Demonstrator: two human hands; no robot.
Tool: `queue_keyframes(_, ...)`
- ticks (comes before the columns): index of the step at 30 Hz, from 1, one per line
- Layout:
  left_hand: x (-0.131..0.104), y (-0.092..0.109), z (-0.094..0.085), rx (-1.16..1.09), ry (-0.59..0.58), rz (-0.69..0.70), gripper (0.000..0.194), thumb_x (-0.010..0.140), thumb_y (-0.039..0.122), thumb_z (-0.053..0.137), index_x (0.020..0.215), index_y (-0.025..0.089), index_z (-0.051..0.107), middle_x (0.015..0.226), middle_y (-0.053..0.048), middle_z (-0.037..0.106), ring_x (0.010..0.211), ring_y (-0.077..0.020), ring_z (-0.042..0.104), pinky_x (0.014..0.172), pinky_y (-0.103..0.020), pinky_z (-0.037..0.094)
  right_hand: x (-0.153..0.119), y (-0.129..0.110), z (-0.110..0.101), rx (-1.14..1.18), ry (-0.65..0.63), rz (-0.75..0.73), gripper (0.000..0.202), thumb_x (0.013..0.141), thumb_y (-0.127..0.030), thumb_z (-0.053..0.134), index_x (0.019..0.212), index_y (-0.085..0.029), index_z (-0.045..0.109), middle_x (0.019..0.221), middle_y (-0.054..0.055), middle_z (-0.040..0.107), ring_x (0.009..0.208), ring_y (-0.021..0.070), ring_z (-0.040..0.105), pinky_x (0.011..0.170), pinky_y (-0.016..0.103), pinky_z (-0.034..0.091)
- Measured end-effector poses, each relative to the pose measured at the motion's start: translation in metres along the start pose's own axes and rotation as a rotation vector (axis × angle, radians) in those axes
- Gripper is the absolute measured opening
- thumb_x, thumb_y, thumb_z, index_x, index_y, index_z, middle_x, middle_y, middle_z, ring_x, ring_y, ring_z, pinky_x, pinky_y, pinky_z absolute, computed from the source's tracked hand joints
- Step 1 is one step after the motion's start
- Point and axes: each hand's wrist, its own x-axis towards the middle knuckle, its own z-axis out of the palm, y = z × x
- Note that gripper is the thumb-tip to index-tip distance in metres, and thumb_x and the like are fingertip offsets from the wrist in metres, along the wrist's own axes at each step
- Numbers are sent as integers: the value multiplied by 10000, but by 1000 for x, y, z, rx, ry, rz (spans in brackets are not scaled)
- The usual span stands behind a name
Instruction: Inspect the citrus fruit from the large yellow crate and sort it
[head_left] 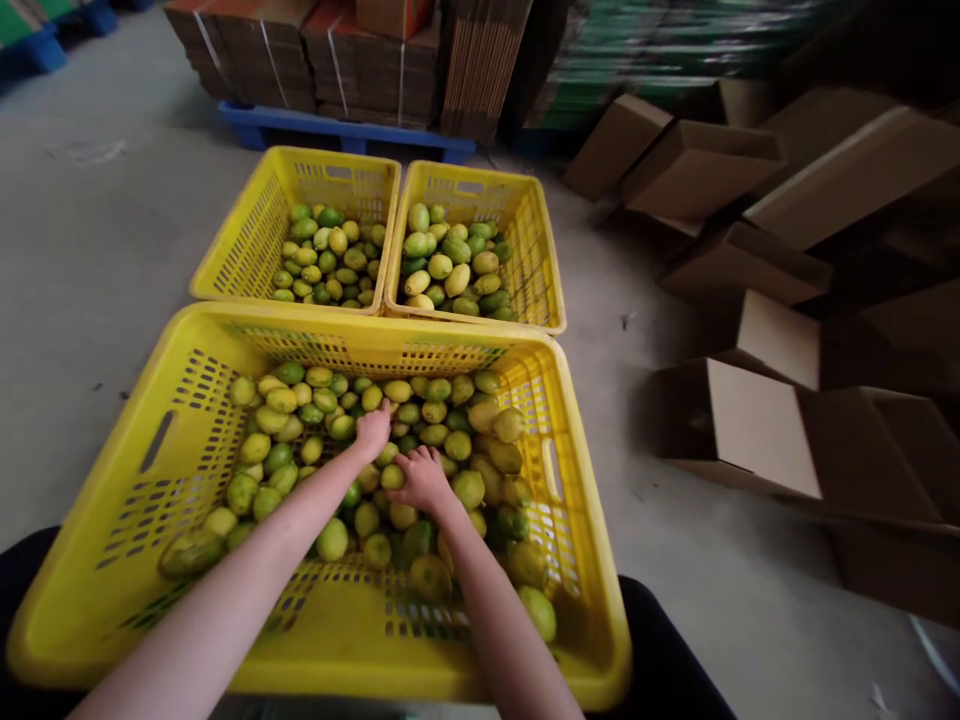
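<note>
A large yellow crate [360,660] stands between my knees, its floor strewn with green and yellow lemons [332,540]. Both my hands are inside it, near its middle. My left hand [373,430] reaches in among the fruit with a finger stretched forward beside a yellow lemon; what its other fingers hold, if anything, is hidden. To the right and slightly nearer, my right hand [421,480] has its fingers bent around a yellow-green lemon [393,477] at its left side.
Two smaller yellow crates, one at the left [225,240] and one at the right [551,260], hold more lemons beyond the big crate. Open cardboard boxes [761,425] lie on the right. Flattened cartons [255,50] are stacked on a blue pallet [345,133] behind.
</note>
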Motion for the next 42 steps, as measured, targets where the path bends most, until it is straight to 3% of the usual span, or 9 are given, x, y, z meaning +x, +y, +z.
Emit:
queue_keyframes(8,9,1,-5,27,7,75,364,924,64,404,1263,34,533,1020,-217,717,1015,-283,692,845,-359,521,1,1,-1,154,8,8,544,647,-415,804,1115,-163,689,1123,175,683,1157,355,504,1034,500,295)
queue_keyframes(14,-29,-24,-36,-13,84,153,442,877,292,597,1284,122,574,1041,-170,734,1016,-296,692,835,-338,502,8,5,-7,471,131,113,397,616,-378,805,943,-175,709,910,107,728,1018,328,590,946,464,399)
queue_keyframes(18,-74,-38,-84,-132,244,130,553,800,478,657,1258,169,628,982,-143,751,941,-298,705,752,-315,494,9,-14,-31,828,283,193,314,723,-447,657,908,-193,668,812,48,701,784,231,629,701,349,496)
queue_keyframes(22,-121,-43,-154,-448,398,189,572,720,480,717,1172,129,685,676,-50,716,700,-230,686,646,-273,463,-8,-51,-94,1192,462,109,371,773,-497,465,963,-204,590,807,40,651,681,185,591,513,274,456)
queue_keyframes(26,-176,-41,-225,-802,511,357,594,693,480,736,1153,107,688,589,3,648,593,-176,624,568,-250,444,-57,-91,-177,1398,557,-130,321,700,-465,482,896,-225,566,765,19,608,664,175,559,496,262,443)
queue_keyframes(29,-228,-43,-258,-988,538,547,647,636,457,790,1180,126,674,786,-42,715,709,-177,651,628,-257,496,-114,-120,-213,1509,578,-314,277,657,-406,561,868,-227,578,773,6,603,659,165,541,487,254,428)
queue_keyframes(32,-276,-47,-258,-1132,443,680,655,601,392,831,1190,158,663,1106,-102,714,934,-221,681,779,-313,557,-171,-144,-207,1471,698,-396,265,703,-359,654,931,-235,599,846,-1,628,733,171,566,552,263,461)
queue_keyframes(36,-309,-57,-220,-1237,266,720,594,629,333,827,1171,164,651,1178,-124,689,961,-243,700,816,-374,592,-211,-159,-168,1259,897,-378,474,705,-346,775,1118,-269,557,1049,24,659,941,218,622,818,365,534)
queue_keyframes(42,-316,-82,-186,-1036,542,785,526,670,297,825,1151,200,636,1160,-94,687,992,-212,684,898,-366,576,-194,-157,-145,1089,932,-438,560,681,-282,831,1164,-270,548,1113,46,619,1053,229,611,953,419,509)
